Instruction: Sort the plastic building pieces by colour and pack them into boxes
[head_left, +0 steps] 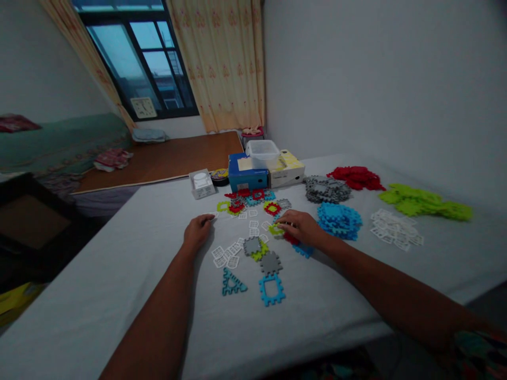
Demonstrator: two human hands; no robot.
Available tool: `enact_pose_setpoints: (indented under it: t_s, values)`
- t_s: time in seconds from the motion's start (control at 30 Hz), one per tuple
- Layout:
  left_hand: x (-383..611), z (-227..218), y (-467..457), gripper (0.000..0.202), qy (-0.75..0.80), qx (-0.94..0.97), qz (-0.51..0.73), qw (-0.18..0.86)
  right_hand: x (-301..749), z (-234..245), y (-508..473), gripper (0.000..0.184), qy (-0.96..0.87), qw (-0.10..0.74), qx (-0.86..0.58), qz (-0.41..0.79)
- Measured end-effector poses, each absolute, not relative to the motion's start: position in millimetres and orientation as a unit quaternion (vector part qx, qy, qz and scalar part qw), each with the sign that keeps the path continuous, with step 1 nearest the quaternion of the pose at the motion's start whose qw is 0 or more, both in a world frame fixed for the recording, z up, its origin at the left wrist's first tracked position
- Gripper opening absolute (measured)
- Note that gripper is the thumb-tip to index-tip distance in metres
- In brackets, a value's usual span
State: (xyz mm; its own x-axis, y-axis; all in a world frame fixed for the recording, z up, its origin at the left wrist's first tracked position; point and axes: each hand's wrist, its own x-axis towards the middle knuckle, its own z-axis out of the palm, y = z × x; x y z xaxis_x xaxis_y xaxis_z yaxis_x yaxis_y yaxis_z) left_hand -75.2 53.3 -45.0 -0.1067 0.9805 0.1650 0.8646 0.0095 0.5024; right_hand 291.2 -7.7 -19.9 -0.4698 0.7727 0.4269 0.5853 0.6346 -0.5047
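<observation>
My left hand is closed at the left of the scattered pieces, with a small white lattice piece at its fingertips. Bent over the right side of the scatter, my right hand has its fingers on a lime-green interlocking piece. Beneath that hand, a red piece and a blue piece are partly covered. Closer to me lie grey toothed squares, a hollow blue square and a teal triangle. Several white lattice pieces lie between my hands.
Sorted piles stand at the right: blue, grey, red, lime-green and white. Behind the scatter are a blue box, a yellow-white box, a clear plastic tub and a small white box.
</observation>
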Motion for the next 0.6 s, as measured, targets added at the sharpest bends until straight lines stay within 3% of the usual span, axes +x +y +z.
enact_pose_setpoints:
  t_s: [0.37,0.6]
  values:
    - [-78,-44,52,0.037,0.692,0.667,0.255,0.107,349,22,-47,0.021,-0.796,0.374,-0.440,0.182]
    - [-83,-45,59,0.037,0.693,0.674,0.237,0.096,512,21,-26,0.037,-0.533,0.544,-0.636,0.124]
